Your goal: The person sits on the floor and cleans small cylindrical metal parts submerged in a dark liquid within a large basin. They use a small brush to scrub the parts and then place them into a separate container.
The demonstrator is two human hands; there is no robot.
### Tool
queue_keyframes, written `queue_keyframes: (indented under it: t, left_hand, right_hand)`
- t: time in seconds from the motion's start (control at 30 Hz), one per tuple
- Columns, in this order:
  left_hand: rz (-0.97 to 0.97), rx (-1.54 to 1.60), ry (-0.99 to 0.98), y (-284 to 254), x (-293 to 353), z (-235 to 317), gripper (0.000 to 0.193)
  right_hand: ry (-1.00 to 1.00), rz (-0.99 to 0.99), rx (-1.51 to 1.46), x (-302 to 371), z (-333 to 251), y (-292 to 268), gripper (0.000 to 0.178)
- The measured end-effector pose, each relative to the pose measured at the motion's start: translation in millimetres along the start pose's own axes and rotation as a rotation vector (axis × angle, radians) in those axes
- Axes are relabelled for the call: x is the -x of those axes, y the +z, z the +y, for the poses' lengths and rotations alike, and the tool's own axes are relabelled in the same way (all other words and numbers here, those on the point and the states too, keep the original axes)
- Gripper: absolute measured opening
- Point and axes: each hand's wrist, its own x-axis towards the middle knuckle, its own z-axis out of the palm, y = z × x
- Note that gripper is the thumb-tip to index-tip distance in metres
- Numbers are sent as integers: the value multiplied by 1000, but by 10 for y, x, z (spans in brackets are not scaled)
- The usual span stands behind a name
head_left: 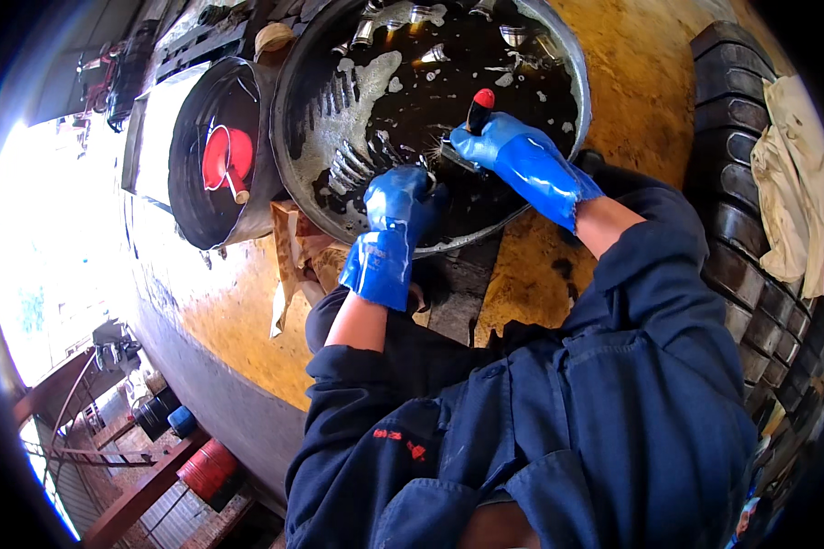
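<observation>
Both of my hands wear blue rubber gloves over a wide round metal basin [288, 119] of dark liquid with foam on it. My right hand [494, 142] is closed around a brush [482, 102] with a black, red-tipped handle, its bristles pointing toward my left hand. Down at the basin's near side, my left hand [401, 201] is closed on a small metal part [429, 179], mostly hidden by the glove. Beside it, several ridged metal parts [350, 167] stick out of the liquid. Shiny cylindrical metal parts [364, 30] lie toward the far side.
Left of the basin stands a dark tub [185, 156] holding a red dipper [222, 157] with a wooden handle. Stained cardboard [287, 265] lies on the yellow floor [234, 306]. A large black tyre [727, 137] with a beige cloth [791, 174] over it is at my right.
</observation>
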Motion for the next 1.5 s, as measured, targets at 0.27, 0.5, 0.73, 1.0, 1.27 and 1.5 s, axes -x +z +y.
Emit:
queue_keyframes:
  t: [0.27,0.5,0.73,1.0,1.27,1.5]
  left_hand:
    - [222,359,101,30,-10,143,49]
    - [85,225,93,198,-22,-61,65]
    - [59,168,-49,272,-181,94,34]
    - [-67,660,-152,484,-176,-253,33]
    - [-229,686,-167,318,-175,-230,53]
    - [-183,801,-229,228,47,-550,52]
  right_hand:
    - [24,-47,-283,37,327,13,47]
    - [1,-4,-302,60,406,55,53]
    - [-54,-54,-247,86,389,68,51]
    - [-490,7,-324,-70,63,-100,35]
    - [-335,74,25,35,-38,-32,37]
    - [-145,82,356,-71,118,33,34]
